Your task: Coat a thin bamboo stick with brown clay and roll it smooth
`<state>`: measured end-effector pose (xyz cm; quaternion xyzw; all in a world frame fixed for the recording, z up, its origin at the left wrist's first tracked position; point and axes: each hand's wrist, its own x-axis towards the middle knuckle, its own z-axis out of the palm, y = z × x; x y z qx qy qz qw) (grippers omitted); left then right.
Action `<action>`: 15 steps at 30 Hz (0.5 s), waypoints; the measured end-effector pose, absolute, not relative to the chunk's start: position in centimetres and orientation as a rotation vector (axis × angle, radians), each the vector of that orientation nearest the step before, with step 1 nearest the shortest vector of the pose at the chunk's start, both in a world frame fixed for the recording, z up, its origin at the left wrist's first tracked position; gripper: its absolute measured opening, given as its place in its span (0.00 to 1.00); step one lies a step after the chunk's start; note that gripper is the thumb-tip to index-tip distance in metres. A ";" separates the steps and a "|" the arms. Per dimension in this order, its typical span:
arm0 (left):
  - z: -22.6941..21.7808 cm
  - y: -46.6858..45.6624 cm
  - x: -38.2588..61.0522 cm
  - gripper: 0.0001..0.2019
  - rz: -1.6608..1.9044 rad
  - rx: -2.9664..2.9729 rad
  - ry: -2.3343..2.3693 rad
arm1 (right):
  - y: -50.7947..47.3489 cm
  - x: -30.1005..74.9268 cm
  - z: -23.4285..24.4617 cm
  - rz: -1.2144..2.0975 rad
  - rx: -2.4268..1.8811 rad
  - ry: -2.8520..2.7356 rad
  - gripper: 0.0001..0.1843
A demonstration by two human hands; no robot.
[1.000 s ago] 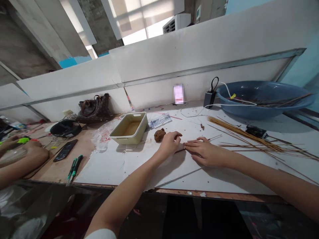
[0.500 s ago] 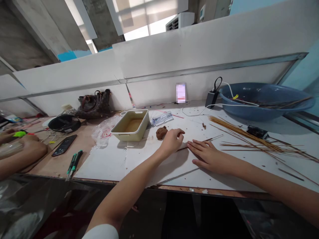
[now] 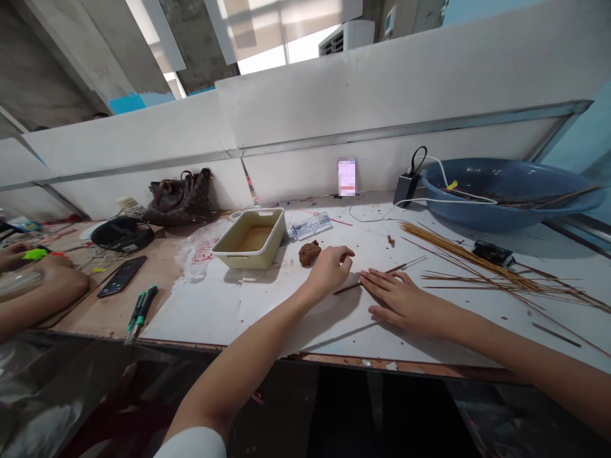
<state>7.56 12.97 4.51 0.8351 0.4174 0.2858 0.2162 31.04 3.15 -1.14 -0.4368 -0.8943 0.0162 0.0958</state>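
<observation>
My right hand point(image 3: 398, 298) lies flat on the white board with its fingers stretched out, pressing on a thin stick point(image 3: 347, 288) whose left part is coated dark brown. The stick's bare end shows beyond the fingers at the upper right. Just left of it, my left hand point(image 3: 329, 270) hovers low with its fingers curled in. Whatever its fingertips hold, if anything, is hidden. Beside that hand sits a lump of brown clay-like paste point(image 3: 309, 254). A bundle of thin tan sticks point(image 3: 453, 253) lies to the right, with several loose ones across it.
Behind the paste stand a pale yellow tub point(image 3: 248, 261) and a clear plastic packet point(image 3: 311, 226). A large blue basin point(image 3: 501, 213), a black box with a white cable point(image 3: 405, 189) and a propped phone point(image 3: 347, 177) are farther back. Green-handled cutters point(image 3: 142, 310) lie left, near another person's arm point(image 3: 48, 286).
The brown-coated end of the stick now shows more below my left hand, slightly nearer to me. My right hand has barely shifted, and my left hand keeps its curl.
</observation>
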 end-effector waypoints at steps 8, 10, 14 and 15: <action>4.6 12.9 7.6 0.13 0.783 2.312 1.161 | 4.0 29.9 -1.0 0.086 -1.351 -2.622 0.45; 4.7 12.9 7.6 0.14 0.778 2.306 1.163 | 4.4 29.6 -1.0 0.090 -1.379 -2.630 0.46; 4.9 12.7 7.4 0.13 0.801 2.311 1.138 | 5.1 29.3 -1.0 0.071 -1.385 -2.625 0.46; 4.9 12.7 7.3 0.13 0.805 2.313 1.132 | 5.3 29.2 -1.0 0.067 -1.386 -2.616 0.46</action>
